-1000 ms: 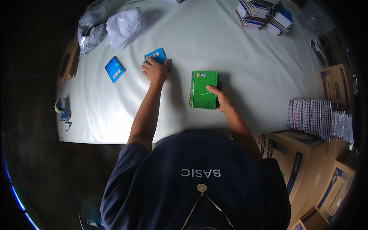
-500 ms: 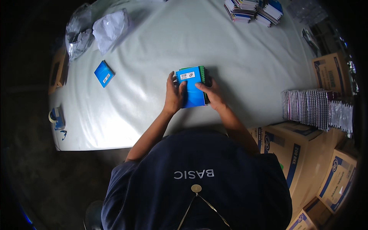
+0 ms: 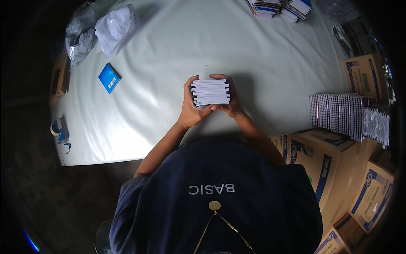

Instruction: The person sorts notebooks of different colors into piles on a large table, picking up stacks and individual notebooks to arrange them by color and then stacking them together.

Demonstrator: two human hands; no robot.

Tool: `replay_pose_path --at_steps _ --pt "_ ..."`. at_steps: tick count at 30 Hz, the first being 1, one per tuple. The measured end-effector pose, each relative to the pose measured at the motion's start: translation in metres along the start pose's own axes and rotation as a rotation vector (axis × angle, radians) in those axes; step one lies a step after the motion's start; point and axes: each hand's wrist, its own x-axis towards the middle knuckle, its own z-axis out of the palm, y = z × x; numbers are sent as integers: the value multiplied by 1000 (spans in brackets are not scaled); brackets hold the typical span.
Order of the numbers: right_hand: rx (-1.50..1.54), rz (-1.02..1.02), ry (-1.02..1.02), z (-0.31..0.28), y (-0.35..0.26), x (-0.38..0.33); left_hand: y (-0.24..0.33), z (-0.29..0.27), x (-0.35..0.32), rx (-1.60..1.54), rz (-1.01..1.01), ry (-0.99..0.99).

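Note:
A stack of small spiral notebooks [image 3: 210, 92] stands on edge between my hands, its white page edges turned upward. My left hand [image 3: 191, 106] grips the stack from the left side, fingers wrapped round the far corner. From the right, my right hand [image 3: 231, 103] clasps it the same way, and both thumbs meet at the near side. The notebooks' covers are mostly hidden by this angle. Off to the left, a single blue notebook [image 3: 109, 78] lies flat on the pale table covering [image 3: 156, 55].
Crumpled clear plastic bags [image 3: 115, 29] lie at the far left. A tape roll [image 3: 55, 127] sits by the left edge. Stacked notebooks [image 3: 264, 7] stand at the far right. Wrapped spiral notebooks [image 3: 338, 115] rest on cardboard boxes [image 3: 327, 169] at my right.
The stack has been tipped up in my hands: the blue cover faced up before, and now the page edges do. Both hands have shifted their grip around it.

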Motion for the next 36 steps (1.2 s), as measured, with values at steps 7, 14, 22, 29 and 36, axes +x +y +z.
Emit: replay_pose_path --at_steps 7,14,22,29,36 --pt "-41 9 49 -4 27 -7 -44 -9 6 69 146 18" --pt "-279 38 5 -14 44 -9 -57 -21 8 290 22 -62" --pt "-360 30 -22 -10 41 -9 -74 -27 9 451 159 -103" --pt "-286 27 27 -11 32 -9 -61 -20 10 489 98 -139" --pt "-349 9 15 -9 26 -8 -55 -22 8 481 115 -123"
